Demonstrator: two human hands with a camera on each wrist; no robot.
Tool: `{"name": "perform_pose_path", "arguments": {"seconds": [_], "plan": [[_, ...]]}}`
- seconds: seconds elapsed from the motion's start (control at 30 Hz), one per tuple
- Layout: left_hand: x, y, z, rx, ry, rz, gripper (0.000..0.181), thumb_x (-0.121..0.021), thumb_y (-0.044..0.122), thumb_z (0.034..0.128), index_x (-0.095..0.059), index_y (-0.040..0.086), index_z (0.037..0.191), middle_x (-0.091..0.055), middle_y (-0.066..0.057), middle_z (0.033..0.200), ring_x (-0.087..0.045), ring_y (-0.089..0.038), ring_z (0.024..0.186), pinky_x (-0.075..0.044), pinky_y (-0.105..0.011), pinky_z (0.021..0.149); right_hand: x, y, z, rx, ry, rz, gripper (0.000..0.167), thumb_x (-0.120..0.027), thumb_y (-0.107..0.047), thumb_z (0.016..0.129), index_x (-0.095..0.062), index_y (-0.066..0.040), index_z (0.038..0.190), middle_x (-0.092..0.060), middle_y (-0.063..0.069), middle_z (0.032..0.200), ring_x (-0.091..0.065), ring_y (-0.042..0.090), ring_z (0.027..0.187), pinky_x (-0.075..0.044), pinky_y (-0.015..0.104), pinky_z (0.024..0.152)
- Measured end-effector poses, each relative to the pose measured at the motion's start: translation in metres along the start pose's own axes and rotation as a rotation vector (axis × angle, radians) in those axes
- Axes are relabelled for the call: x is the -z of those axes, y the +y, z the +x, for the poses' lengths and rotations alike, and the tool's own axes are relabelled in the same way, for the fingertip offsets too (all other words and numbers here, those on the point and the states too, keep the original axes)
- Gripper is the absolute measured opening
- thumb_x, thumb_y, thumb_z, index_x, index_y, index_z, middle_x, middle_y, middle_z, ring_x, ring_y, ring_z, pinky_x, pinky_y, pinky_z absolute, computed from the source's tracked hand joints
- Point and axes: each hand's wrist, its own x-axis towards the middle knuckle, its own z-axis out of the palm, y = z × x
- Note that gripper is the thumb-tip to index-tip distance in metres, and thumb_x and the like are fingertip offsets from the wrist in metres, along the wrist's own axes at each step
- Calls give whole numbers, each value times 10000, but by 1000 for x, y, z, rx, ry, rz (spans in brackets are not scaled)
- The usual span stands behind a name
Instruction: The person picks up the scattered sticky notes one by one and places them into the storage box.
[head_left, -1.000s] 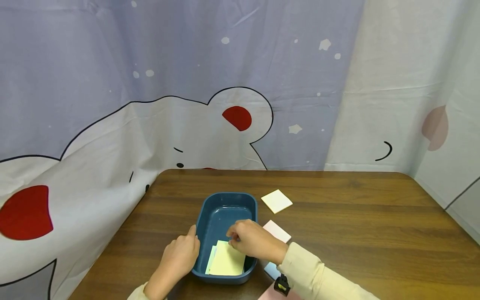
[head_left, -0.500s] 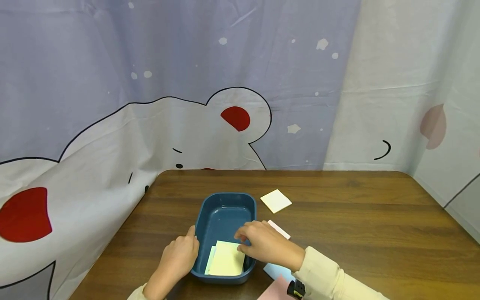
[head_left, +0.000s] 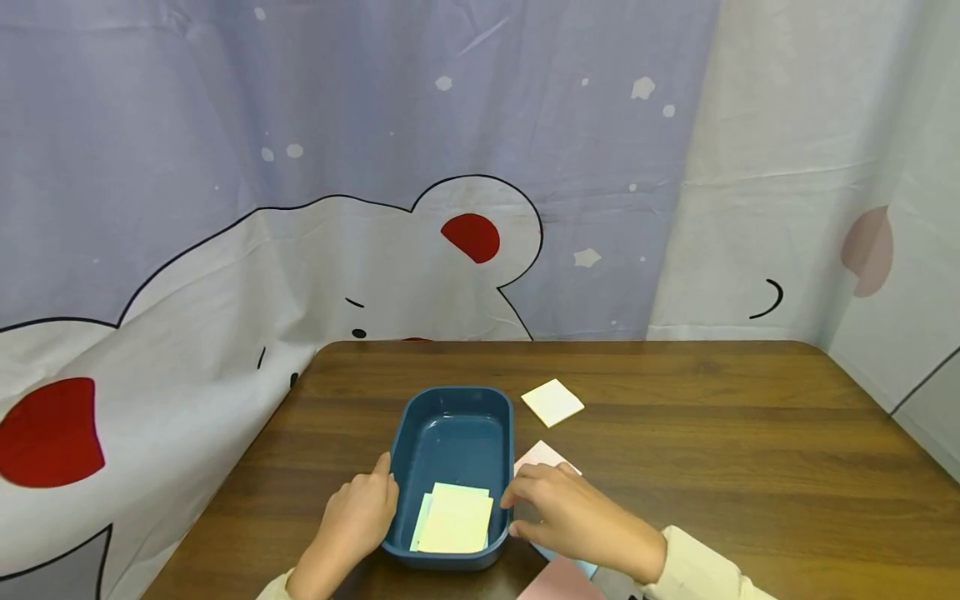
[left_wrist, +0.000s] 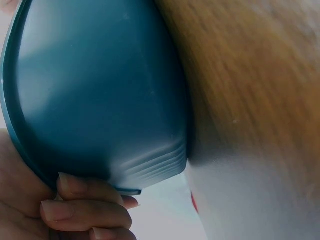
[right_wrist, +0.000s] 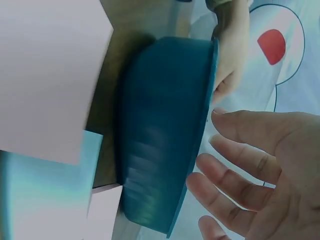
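A dark blue plastic bin stands on the table. My left hand grips its left rim; in the left wrist view, curled fingers come round under the rim. Inside, at the near end, lies a small pile of pale yellow sticky notes, with a light green-blue sheet edge showing beneath. Over the bin's right rim hovers my right hand, fingers loosely spread and holding nothing. Under and beside it are a blue sticky-note pad and a pink pad, both partly hidden.
A cream sticky-note pad lies behind and to the right of the bin. A larger pink pad is at the near edge of the view. A printed curtain hangs behind the wooden table.
My right hand has moved right, from above the yellow notes to the bin's right rim, and its fingers have spread. A second yellow sheet edge now shows. My left hand has stayed put.
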Motion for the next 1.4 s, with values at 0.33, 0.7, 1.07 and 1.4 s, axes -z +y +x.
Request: {"name": "perform_pose_path", "arguments": {"seconds": [0.33, 0.7, 1.07, 1.4], "plan": [[0, 0, 0, -6, 8, 2, 416, -495, 147, 954, -513, -85, 1299, -701, -240, 935, -657, -309, 658, -483, -464, 543, -3, 3, -24, -40, -103, 53, 208, -758, -234, 800, -682, -211, 992, -641, -166, 931, -547, 22, 894, -369, 292, 812], [-3, -1, -3, 9, 2, 0, 412, -494, 153, 951, -526, -75, 1292, -701, -241, 974, -675, -345, 728, -501, -491, 588, -14, 17, -42, -52, -304, 67, 351, -790, -237, 765, -702, -194, 1102, -686, -161, 1060, -608, 5, 974, -294, 243, 736], [-2, -1, -1, 7, 9, 8, 412, -500, 152, 950, -527, -79, 1291, -703, -239, 957, -673, -318, 698, -499, -471, 569, -20, 27, -50, 29, -272, -10, 387, -782, -325, 759, -692, -236, 1124, -663, -141, 1079, -579, 19, 974, -334, 220, 731], [-2, -2, 1, 10, 4, 8, 414, -495, 152, 954, -523, -81, 1295, -702, -242, 968, -673, -306, 693, -497, -460, 562, -26, 30, -48, 114, -240, -92, 425, -695, -514, 794, -682, -244, 1122, -619, -150, 1064, -544, 27, 955, -301, 209, 704]]}}
